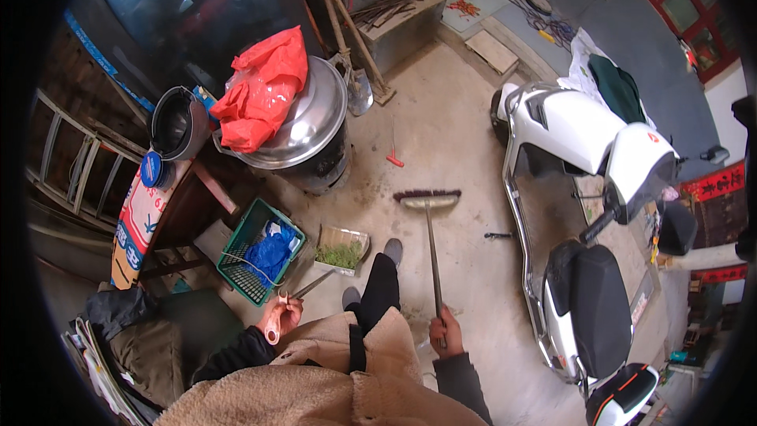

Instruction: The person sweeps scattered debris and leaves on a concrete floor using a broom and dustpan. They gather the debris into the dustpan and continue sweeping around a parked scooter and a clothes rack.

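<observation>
My right hand (pixel 446 331) grips the upper end of a long broom stick (pixel 434 266). Its pale head (pixel 429 201) with dark bristles rests on the concrete floor ahead of me. My left hand (pixel 282 315) is closed around the handle (pixel 272 331) of a long-handled dustpan, whose end has a hole. From that hand a dark rod runs to the dustpan (pixel 365 244), which stands on the floor beside my feet. Green plant bits (pixel 340 255) lie in the pan. The broom head is apart from the pan, ahead and to its right.
At left stand a green plastic basket (pixel 233 284) holding blue plastic, and a stove with a metal lid (pixel 322 112) under a red bag (pixel 260 94). A white scooter (pixel 568 124) occupies the right. A red-handled tool (pixel 395 160) and a black object (pixel 498 236) lie on the floor.
</observation>
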Demonstrator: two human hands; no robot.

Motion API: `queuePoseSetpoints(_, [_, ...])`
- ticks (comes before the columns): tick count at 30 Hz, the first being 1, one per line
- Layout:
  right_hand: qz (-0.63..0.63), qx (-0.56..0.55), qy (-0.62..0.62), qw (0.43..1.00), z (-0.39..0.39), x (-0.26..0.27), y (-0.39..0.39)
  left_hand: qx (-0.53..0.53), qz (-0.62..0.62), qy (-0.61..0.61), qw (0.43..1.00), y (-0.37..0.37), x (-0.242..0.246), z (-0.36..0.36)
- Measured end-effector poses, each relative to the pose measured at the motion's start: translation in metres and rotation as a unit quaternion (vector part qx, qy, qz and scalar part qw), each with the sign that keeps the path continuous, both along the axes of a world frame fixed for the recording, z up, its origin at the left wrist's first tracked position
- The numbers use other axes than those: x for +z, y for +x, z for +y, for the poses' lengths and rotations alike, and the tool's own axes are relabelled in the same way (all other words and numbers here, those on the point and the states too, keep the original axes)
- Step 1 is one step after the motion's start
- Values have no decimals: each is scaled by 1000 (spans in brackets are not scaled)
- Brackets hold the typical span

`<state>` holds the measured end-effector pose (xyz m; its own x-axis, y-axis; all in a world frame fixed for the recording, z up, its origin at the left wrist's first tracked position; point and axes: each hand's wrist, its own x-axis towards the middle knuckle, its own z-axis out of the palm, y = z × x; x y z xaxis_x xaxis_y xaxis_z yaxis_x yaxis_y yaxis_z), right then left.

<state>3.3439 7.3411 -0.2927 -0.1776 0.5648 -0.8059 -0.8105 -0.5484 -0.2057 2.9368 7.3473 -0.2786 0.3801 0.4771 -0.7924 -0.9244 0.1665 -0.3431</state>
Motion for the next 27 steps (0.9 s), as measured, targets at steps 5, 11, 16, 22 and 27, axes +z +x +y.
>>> queuePoseSetpoints(5, [-145,102,46,983,161,-39,-15,18,-12,-29,999,25,4,36])
queuePoseSetpoints(11, [-326,279,54,902,270,-89,-35,35,-6,-60,998,55,12,83])
queuePoseSetpoints(16, [-280,352,42,892,295,-124,-50,33,-7,-73,997,66,-8,114])
queuePoseSetpoints(22, [-93,309,27,946,302,-105,-42,28,-1,-93,995,76,-14,141])
queuePoseSetpoints(27, [-102,253,19,962,320,-74,-13,14,-6,-91,996,85,-11,162])
